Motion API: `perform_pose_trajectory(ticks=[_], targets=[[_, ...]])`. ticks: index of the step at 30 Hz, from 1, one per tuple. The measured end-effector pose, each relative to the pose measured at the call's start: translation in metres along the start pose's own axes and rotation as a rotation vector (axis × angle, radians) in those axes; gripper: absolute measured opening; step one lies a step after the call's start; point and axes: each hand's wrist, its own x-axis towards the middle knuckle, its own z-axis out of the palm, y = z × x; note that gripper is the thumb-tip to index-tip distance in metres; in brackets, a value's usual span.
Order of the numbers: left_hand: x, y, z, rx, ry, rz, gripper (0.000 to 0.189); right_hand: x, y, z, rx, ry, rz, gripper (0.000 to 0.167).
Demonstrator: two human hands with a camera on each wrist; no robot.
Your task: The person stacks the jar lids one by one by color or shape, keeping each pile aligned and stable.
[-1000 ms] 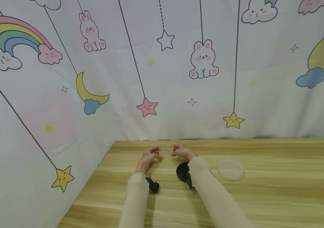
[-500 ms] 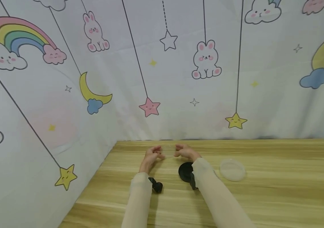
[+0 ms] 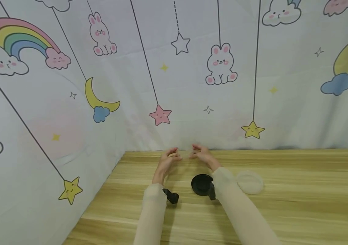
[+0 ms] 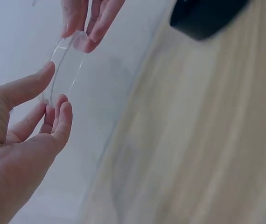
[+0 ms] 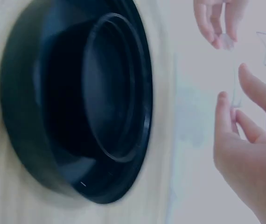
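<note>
Both hands pinch opposite edges of a clear shallow round dish, resembling a petri dish, raised at the far side of the table. My left hand has its thumb on one side of the rim and fingertips on the other. On the facing edge, the thumb and fingers of my right hand grip the rim. Seen from the left wrist, the dish stands nearly on edge; it is very faint in the head view. Below the right hand, a black round dish with a raised inner ring sits on the table.
A second translucent round dish lies on the wooden table, right of the right sleeve. Black wrist cameras, like the left one, hang under both sleeves. A white printed curtain borders the table's back and left.
Both hands have lifted the clear dish up and away towards the curtain, and it now tilts more on edge. The black dish and the second translucent dish have stayed in place.
</note>
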Motion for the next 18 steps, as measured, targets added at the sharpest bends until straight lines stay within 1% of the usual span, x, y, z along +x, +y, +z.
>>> perform_pose_trajectory(ticks=[2,5,11,15,18], targets=[[0.001,0.005,0.003,-0.009,-0.024,0.026,0.062,-0.002,-0.003,-0.005,0.025,-0.003,-0.010,0.069],[0.001,0.015,0.008,-0.025,-0.048,0.044,0.062,-0.007,-0.007,-0.014,0.049,0.002,-0.024,0.068],[-0.002,0.033,0.020,-0.058,-0.071,0.079,0.063,-0.022,-0.021,-0.030,0.028,0.003,-0.056,0.069],[-0.007,0.044,0.029,-0.123,-0.095,0.123,0.063,-0.033,-0.030,-0.041,0.036,0.003,-0.079,0.068],[-0.012,0.049,0.039,-0.181,-0.101,0.151,0.060,-0.040,-0.034,-0.049,0.043,0.007,-0.106,0.068]])
